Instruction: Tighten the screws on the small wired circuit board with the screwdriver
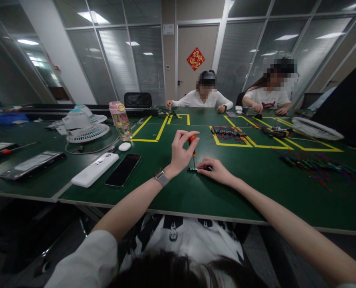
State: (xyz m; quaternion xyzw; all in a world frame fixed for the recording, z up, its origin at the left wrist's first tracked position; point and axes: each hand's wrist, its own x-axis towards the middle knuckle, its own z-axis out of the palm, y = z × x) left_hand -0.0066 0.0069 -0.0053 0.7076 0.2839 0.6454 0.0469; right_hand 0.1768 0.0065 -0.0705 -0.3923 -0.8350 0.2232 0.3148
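Observation:
My left hand (182, 154) is closed around the orange and black handle of a screwdriver (193, 154). The screwdriver stands upright, its thin shaft pointing down at a small circuit board (192, 169) on the green table. Whether the tip touches the board or a screw is too small to tell. Resting low on the table, my right hand (215, 171) has its fingers curled and pinches the right end of the board. Part of the board is hidden behind those fingers.
Left of my hands lie a black phone (124, 170), a white power bank (95, 170), a white earbud case (124, 147), a bottle (121, 122) and a fan (86, 130). Wired circuit boards (230, 134) lie beyond, with more wired boards (318, 165) at right. Two people sit across the table.

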